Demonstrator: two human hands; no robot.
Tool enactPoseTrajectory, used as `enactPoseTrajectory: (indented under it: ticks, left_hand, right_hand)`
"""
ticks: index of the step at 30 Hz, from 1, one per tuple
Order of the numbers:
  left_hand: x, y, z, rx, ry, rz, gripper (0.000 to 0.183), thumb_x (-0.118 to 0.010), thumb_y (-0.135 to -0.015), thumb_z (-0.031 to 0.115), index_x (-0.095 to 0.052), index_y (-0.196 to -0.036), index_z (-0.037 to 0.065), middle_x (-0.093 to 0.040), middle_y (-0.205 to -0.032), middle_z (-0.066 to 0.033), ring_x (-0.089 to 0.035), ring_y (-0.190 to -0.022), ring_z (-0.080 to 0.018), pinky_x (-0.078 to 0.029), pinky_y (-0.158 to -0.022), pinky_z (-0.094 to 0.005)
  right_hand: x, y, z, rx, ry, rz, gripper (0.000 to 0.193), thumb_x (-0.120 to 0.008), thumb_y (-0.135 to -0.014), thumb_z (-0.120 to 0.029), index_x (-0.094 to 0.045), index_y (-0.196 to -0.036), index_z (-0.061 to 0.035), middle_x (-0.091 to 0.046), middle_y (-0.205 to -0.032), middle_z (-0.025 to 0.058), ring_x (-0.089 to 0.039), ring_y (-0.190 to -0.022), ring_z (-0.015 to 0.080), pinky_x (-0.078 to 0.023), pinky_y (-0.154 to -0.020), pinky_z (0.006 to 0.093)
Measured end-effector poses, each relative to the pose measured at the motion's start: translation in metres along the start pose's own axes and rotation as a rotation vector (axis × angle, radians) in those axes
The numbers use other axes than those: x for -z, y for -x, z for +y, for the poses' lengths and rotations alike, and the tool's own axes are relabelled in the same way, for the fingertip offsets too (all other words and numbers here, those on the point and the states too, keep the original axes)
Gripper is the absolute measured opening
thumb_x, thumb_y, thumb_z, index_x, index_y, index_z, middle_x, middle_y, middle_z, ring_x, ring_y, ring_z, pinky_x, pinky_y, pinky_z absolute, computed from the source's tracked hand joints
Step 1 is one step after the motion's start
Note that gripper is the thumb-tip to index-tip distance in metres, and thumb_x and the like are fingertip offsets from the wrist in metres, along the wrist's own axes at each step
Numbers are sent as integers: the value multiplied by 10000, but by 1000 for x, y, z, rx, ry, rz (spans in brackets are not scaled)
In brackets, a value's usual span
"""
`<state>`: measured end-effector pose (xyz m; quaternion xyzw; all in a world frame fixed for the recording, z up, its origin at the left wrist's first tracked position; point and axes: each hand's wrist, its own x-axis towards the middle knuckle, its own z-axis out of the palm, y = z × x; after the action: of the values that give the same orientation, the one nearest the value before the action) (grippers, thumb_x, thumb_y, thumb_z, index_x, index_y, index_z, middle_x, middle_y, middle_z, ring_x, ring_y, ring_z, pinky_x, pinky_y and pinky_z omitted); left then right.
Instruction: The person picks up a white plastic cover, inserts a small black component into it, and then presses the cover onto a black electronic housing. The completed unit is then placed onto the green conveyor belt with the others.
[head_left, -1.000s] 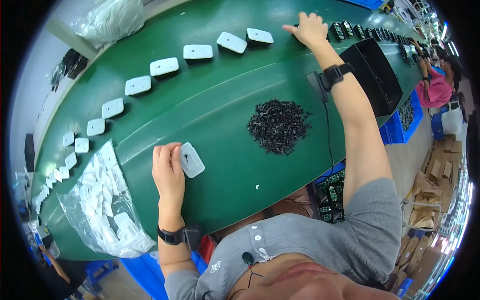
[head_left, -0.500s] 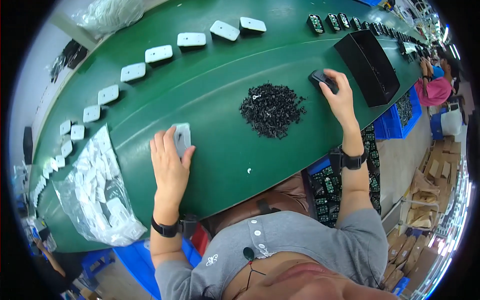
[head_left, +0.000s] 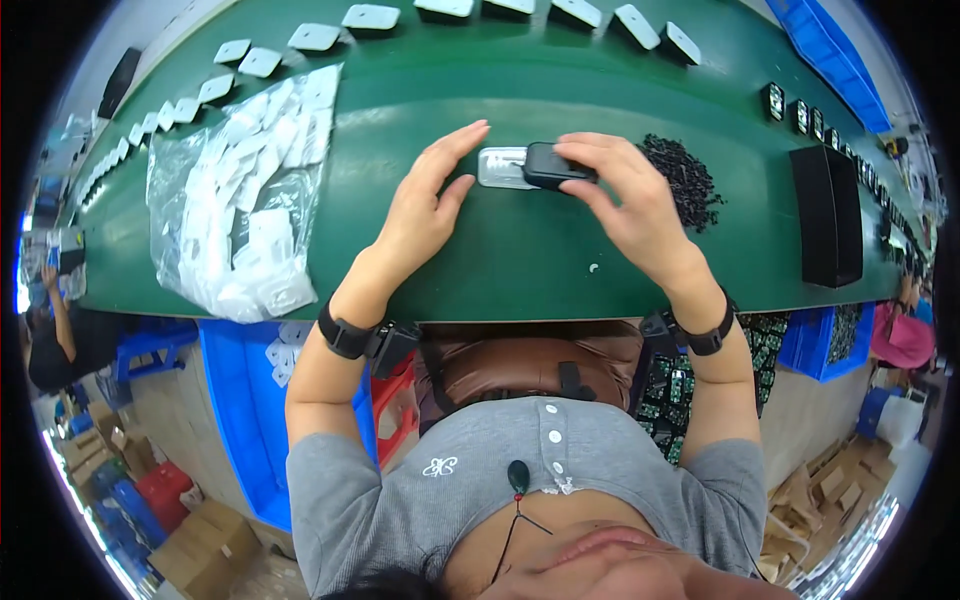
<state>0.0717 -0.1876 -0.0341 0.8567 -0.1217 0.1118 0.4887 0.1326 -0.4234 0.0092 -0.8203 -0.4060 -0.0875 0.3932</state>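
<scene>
My right hand (head_left: pixel 625 190) grips a black plastic casing (head_left: pixel 548 163) between thumb and fingers. The casing overlaps the right end of a pale, partly clear rounded cover (head_left: pixel 500 168) lying on the green table; whether the two touch, I cannot tell. On the cover's left side is my left hand (head_left: pixel 425 195), thumb and fingers spread and holding nothing. Just to the right of my right hand lies a heap of small black plastic parts (head_left: pixel 685 185). A clear bag of white plastic pieces (head_left: pixel 240 190) rests farther left.
A curved row of white covers (head_left: pixel 372 17) runs along the far and left side of the green table (head_left: pixel 480 265). At right stand a black open box (head_left: pixel 828 215) and a line of black casings with green circuit boards (head_left: pixel 800 113). Blue bins (head_left: pixel 245 400) sit below the near edge.
My view has turned to the right. My hands have come together: the right brought the black casing over to the pale cover, and the left has let go of that cover.
</scene>
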Motion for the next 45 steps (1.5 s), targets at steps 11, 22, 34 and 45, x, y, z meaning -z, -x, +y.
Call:
enactPoseTrajectory:
  ticks: [11,22,34,45]
  left_hand:
    - [1,7,-13,-108,-254,-45,554,-439,-757,-140,-514,-1279,28,-505,-1340,-115,-432,-1282,-299,-382,-1051,-378]
    - [-3,9,-10,-193,-515,-52,552,-498,-746,-76,-513,-1288,32,-500,-1356,-96,-472,-1258,-252,-431,-996,-365]
    - [-11,-22,-12,-21,-365,133,298,-666,-789,278,-637,-940,23,-628,-958,-121,-582,-916,-298,-459,-763,-402]
    - [46,33,16,-47,-540,403,263,-690,-767,195,-612,-960,36,-629,-924,-136,-586,-866,-316,-468,-760,-411]
  right_hand:
    - [-50,-23,10,102,16,-157,279,-691,-758,-13,-632,-1030,-21,-623,-1106,129,-595,-1012,294,-497,-856,360]
    - [-56,-13,22,203,86,-132,349,-688,-735,36,-635,-1073,-32,-603,-1149,134,-589,-1034,301,-504,-847,358]
    - [-44,-43,27,-581,-771,-98,368,-607,-905,-100,-439,-1210,18,-603,-1087,116,-565,-1007,148,-436,-881,253]
    - [4,-11,15,-399,-686,24,547,-626,-894,-156,-402,-1373,-17,-560,-1208,98,-551,-1101,191,-413,-989,331]
